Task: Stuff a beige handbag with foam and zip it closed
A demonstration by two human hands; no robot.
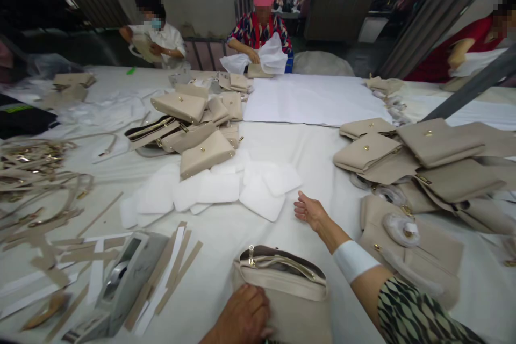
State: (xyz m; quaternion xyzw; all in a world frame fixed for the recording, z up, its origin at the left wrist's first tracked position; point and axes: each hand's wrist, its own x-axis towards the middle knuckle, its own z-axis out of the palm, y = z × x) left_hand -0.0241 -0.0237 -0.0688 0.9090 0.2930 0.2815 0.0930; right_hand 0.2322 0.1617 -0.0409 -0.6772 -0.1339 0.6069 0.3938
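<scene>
A beige handbag (294, 301) stands at the front edge of the table, its zipped mouth partly open and facing up. My left hand (244, 309) is closed on the left side of this bag, fingers curled against it; the thumb is hard to make out. Farther out, my right hand (309, 209) is stretched over the table with nothing in it, fingers extended and loosely apart. Just left of its fingertips lies a loose spread of white foam sheets (262, 196). A pale band (357, 260) wraps my right forearm.
Beige bags are heaped at centre left (207, 153) and on the right (439, 142). A grey tape dispenser (121, 279) sits among beige and white strips (179, 269). Straps (32, 158) pile up far left. Co-workers handle bags and white paper across the table.
</scene>
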